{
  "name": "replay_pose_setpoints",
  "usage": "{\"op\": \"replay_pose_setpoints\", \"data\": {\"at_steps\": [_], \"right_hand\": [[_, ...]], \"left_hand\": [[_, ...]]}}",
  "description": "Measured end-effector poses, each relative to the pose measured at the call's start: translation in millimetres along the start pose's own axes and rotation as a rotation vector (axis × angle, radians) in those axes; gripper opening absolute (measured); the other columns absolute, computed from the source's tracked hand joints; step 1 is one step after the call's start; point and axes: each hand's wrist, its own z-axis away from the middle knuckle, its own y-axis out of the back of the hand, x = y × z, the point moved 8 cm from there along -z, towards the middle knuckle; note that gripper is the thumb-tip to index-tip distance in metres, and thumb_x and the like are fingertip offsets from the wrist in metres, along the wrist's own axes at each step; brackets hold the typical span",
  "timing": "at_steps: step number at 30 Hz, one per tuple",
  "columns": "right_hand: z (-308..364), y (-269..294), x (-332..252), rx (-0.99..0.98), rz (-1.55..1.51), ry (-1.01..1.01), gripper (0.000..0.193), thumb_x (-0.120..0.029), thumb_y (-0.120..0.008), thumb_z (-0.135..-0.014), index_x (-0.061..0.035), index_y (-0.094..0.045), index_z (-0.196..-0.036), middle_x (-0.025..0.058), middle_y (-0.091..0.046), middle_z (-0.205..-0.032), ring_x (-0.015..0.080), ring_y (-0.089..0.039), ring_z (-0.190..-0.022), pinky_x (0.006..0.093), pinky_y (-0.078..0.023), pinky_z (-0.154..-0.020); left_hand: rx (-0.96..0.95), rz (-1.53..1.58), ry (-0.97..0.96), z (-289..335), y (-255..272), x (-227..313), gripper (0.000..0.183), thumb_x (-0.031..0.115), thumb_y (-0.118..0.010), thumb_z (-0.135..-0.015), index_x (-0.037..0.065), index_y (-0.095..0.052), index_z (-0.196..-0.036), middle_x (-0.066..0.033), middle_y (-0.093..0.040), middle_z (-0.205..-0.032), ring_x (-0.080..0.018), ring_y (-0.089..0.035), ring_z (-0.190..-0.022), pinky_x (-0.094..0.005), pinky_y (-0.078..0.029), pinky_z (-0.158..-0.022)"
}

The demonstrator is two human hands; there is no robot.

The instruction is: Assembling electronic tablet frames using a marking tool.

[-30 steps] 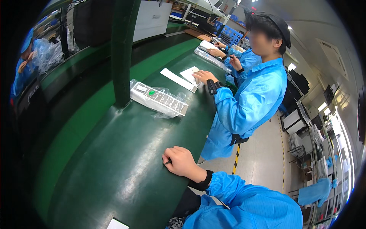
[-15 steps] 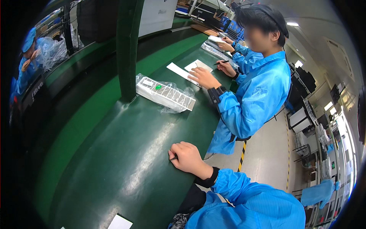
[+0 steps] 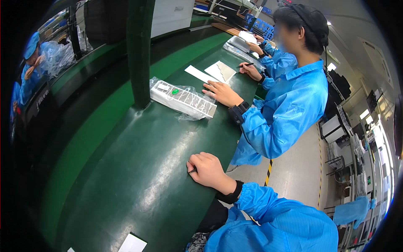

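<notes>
Fingers (image 3: 194,159) of right hand (image 3: 208,170) are curled closed on a thin dark stick (image 3: 192,171), short end showing left, rest of its axis hidden. Bagged panel (image 3: 184,100) lies above them, length slanting down-right; white card (image 3: 132,243) down-left, on desk (image 3: 121,168). Left hand out of view.

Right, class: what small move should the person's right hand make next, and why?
Probably carry the dark, slim, pen-like object toward the white, flat, straight-edged piece on the smooth green table: the bare right hand holds that object, while the white piece lies apart, at the picture's lower edge.
</notes>
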Motion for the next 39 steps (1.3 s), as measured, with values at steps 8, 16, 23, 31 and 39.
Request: {"op": "replay_pose_setpoints", "data": {"at_steps": [8, 16, 23, 31, 39], "right_hand": [[-2.3, 1.1, -0.8, 0.015, 0.005, 0.020, 0.017, -0.011, -0.068, -0.081, -0.0077, -0.053, -0.074, 0.0069, -0.056, -0.066, 0.0262, -0.055, -0.062, 0.0374, -0.047, -0.061], [-0.6, 1.1, -0.2, 0.019, 0.020, 0.010, 0.017, -0.011, -0.068, -0.080, -0.0075, -0.052, -0.074, 0.0073, -0.056, -0.066, 0.0267, -0.054, -0.061, 0.0376, -0.046, -0.060], [-0.8, 2.0, 0.0, 0.015, 0.025, 0.009, 0.013, -0.009, -0.067, -0.076, -0.0070, -0.054, -0.075, 0.0081, -0.055, -0.065, 0.0264, -0.056, -0.063, 0.0380, -0.047, -0.060], [-1.0, 1.1, -2.4, 0.005, 0.033, 0.013, 0.014, -0.008, -0.067, -0.074, -0.0082, -0.054, -0.075, 0.0076, -0.055, -0.065, 0.0261, -0.057, -0.063, 0.0385, -0.047, -0.061], [-0.5, -1.3, -1.3, 0.019, 0.005, 0.024, 0.014, -0.009, -0.067, -0.075, -0.0073, -0.053, -0.075, 0.0079, -0.054, -0.065, 0.0258, -0.056, -0.063, 0.0378, -0.047, -0.061]], "left_hand": [[0.004, -0.004, -0.013, -1.8, -1.6, 1.5, 0.063, 0.038, -0.054, -0.097, 0.006, -0.041, -0.149, -0.0215, -0.037, -0.154, -0.0398, -0.034, -0.142, -0.0551, -0.025, -0.115], [0.017, -0.021, -0.012, -1.5, 0.0, -0.6, 0.063, 0.039, -0.054, -0.097, 0.007, -0.041, -0.149, -0.0201, -0.037, -0.154, -0.0385, -0.034, -0.143, -0.0544, -0.026, -0.115], [0.014, -0.010, -0.001, -1.2, -1.3, 1.6, 0.062, 0.038, -0.055, -0.096, 0.007, -0.042, -0.148, -0.0207, -0.038, -0.153, -0.0393, -0.035, -0.142, -0.0543, -0.026, -0.115], [0.004, -0.006, -0.014, -0.2, -1.3, -0.6, 0.061, 0.034, -0.057, -0.096, 0.004, -0.043, -0.147, -0.0216, -0.037, -0.154, -0.0401, -0.035, -0.141, -0.0551, -0.025, -0.114], [-0.001, 0.009, -0.008, -1.4, -1.5, -1.0, 0.062, 0.036, -0.056, -0.097, 0.004, -0.042, -0.148, -0.0207, -0.036, -0.155, -0.0397, -0.034, -0.142, -0.0551, -0.025, -0.115]]}}
